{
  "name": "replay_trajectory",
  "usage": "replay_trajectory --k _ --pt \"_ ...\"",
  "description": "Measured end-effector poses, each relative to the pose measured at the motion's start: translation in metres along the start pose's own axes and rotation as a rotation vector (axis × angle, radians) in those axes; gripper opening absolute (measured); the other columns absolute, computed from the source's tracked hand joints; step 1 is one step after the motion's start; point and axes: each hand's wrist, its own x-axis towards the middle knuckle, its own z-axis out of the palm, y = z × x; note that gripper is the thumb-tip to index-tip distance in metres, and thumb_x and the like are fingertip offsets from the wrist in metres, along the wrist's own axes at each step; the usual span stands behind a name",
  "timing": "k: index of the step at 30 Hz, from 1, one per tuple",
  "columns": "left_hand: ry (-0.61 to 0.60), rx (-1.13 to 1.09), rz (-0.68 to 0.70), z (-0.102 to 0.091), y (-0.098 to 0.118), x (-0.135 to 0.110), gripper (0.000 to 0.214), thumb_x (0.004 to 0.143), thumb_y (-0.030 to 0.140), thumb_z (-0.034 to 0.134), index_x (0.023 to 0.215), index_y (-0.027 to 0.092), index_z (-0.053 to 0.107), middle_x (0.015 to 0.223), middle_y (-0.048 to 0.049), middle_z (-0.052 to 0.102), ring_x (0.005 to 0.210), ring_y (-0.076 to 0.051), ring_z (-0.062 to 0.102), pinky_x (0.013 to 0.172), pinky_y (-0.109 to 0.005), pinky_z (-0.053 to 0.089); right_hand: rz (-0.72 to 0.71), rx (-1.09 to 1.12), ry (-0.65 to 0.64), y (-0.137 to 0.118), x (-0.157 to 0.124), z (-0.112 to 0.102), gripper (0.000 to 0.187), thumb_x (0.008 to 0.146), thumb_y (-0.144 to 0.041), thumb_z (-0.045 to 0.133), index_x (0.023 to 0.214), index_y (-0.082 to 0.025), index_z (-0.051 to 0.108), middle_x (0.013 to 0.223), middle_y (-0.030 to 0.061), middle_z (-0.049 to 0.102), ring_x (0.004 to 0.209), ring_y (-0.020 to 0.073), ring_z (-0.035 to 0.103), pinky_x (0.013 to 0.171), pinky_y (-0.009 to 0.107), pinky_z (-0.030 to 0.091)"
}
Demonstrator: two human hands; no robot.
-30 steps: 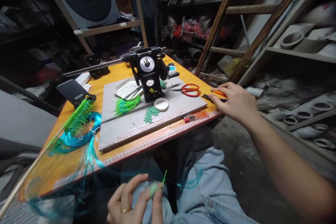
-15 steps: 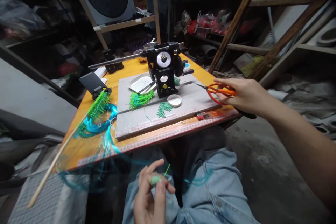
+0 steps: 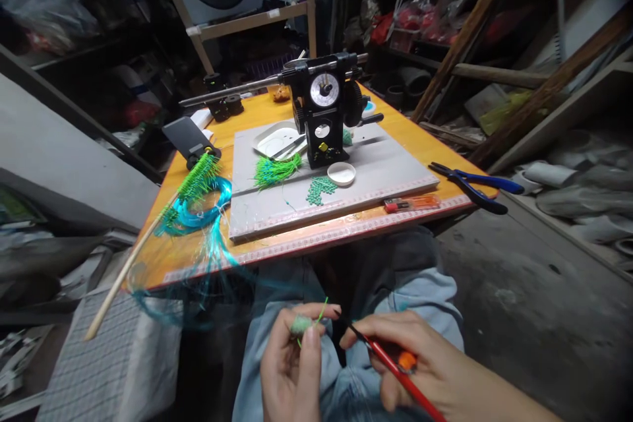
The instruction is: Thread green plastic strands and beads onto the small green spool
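Observation:
Above my lap, my left hand [image 3: 291, 372] pinches a thin bright green strand [image 3: 324, 309] between thumb and fingers. A small pale green bundle [image 3: 301, 324] rests against the same fingers; its exact kind is unclear. My right hand [image 3: 420, 353] grips scissors with red-orange handles [image 3: 395, 369], their dark tips pointing at the strand, close to my left fingertips. On the grey board [image 3: 386, 178] lie a pile of small green beads [image 3: 320, 190], a white round dish [image 3: 341, 174] and a bunch of green and blue strands [image 3: 277, 171].
A black hand-crank winder [image 3: 324, 112] stands on the board, its long rod reaching left. Blue-handled pliers [image 3: 469, 184] overhang the table's right edge. A blue strand coil [image 3: 202, 214] and a wooden stick [image 3: 123, 270] lie at left. An orange cutter [image 3: 411, 203] lies at the front edge.
My right hand has brought the scissors from the table's right side down beside my left hand. The pliers are now uncovered. The view has shifted slightly; my left hand keeps its hold.

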Motion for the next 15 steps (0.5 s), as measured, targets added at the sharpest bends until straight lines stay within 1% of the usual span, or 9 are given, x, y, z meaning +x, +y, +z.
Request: replay_trajectory --k 2,5,7,10,13,15 --pt "-0.039 -0.027 0.01 0.0004 0.0 -0.0005 0.022 0.083 0.039 0.066 0.071 0.02 0.067 0.086 -0.0053 0.073 0.085 -0.018 0.064 0.074 -0.024 0.046 0.002 0.009 0.005 0.0006 0.0008 0.0015 0.018 0.084 -0.038 0.067 0.097 -0.026 0.069 0.096 0.0015 0.073 0.09 0.0217 0.067 0.086 0.034 0.05" --pt "-0.078 -0.031 0.013 0.0013 0.0008 -0.0012 0.018 0.083 0.036 0.067 0.075 0.02 0.07 0.085 -0.0039 0.073 0.083 -0.017 0.064 0.075 -0.021 0.047 0.011 0.004 0.031 0.0012 -0.0001 0.0017 0.027 0.081 -0.049 0.067 0.094 -0.025 0.071 0.097 0.0038 0.073 0.092 0.0241 0.066 0.083 0.033 0.051" --pt "-0.081 -0.024 0.003 0.0019 0.0016 -0.0018 0.017 0.082 0.036 0.067 0.076 0.02 0.071 0.085 -0.0044 0.073 0.084 -0.017 0.065 0.076 -0.022 0.047 0.0 0.016 0.034 0.0009 -0.0005 0.0013 0.029 0.081 -0.051 0.065 0.092 -0.025 0.071 0.096 0.0042 0.073 0.091 0.0241 0.066 0.082 0.033 0.051" --pt "-0.085 -0.004 -0.004 0.0028 0.0028 -0.0026 0.019 0.082 0.037 0.067 0.076 0.02 0.071 0.087 -0.0063 0.073 0.086 -0.02 0.065 0.076 -0.024 0.049 -0.028 0.052 0.017 0.0001 0.0 0.0021 0.029 0.083 -0.05 0.063 0.092 -0.024 0.071 0.088 0.0033 0.073 0.085 0.0224 0.067 0.08 0.031 0.051" --pt "-0.1 0.013 -0.01 0.0032 0.0032 -0.0023 0.019 0.081 0.037 0.067 0.076 0.019 0.071 0.085 -0.0066 0.073 0.084 -0.021 0.065 0.075 -0.025 0.049 -0.047 0.045 0.01 -0.001 0.0002 0.0051 0.039 0.085 -0.057 0.056 0.09 -0.021 0.069 0.078 0.0024 0.07 0.074 0.0196 0.065 0.071 0.028 0.05" --pt "-0.108 0.035 -0.008 0.0027 0.0025 -0.0015 0.021 0.082 0.038 0.065 0.077 0.018 0.07 0.084 -0.0067 0.073 0.08 -0.02 0.065 0.073 -0.026 0.048 -0.056 0.0 0.028 -0.0008 0.0 0.0045 0.043 0.088 -0.059 0.05 0.087 -0.02 0.068 0.073 0.0013 0.068 0.067 0.0175 0.063 0.067 0.028 0.049"
